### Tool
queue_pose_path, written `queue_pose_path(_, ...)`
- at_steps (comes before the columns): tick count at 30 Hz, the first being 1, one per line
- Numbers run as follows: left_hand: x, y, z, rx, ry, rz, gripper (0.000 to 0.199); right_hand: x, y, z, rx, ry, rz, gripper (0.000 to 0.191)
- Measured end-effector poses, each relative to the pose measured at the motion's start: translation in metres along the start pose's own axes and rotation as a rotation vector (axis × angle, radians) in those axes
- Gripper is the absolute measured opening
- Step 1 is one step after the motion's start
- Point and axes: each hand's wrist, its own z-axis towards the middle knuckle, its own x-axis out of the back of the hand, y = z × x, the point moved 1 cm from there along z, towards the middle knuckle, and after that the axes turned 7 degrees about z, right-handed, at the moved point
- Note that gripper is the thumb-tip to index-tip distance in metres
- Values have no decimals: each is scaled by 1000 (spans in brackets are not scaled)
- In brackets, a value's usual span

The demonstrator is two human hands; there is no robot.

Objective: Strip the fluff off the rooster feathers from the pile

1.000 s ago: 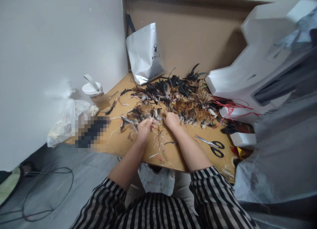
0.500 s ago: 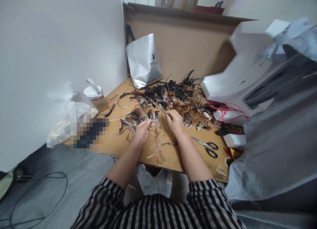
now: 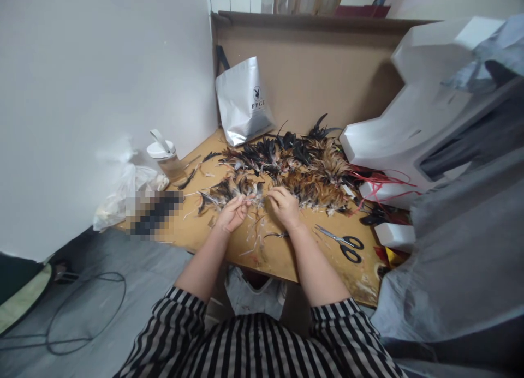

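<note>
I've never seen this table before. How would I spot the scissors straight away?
Find the tan table, then the right hand by the feathers. The scissors lie right of that forearm, short of the white block at the table's right side. Their black loop handles and metal blades set them apart from the ragged feathers and the plain block.

Head-worn view, looking forward and down, table (image 3: 280,257) close below
</note>
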Motion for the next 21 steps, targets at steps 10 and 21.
queue_pose_path(10, -9, 3, -3, -162, -3, 169, 17, 8, 4, 0, 22, -71, -125, 16)
queue_pose_path(21, -7, -9, 3, -114, 63, 292, 22, 5, 4, 1, 24, 37, 27, 13)
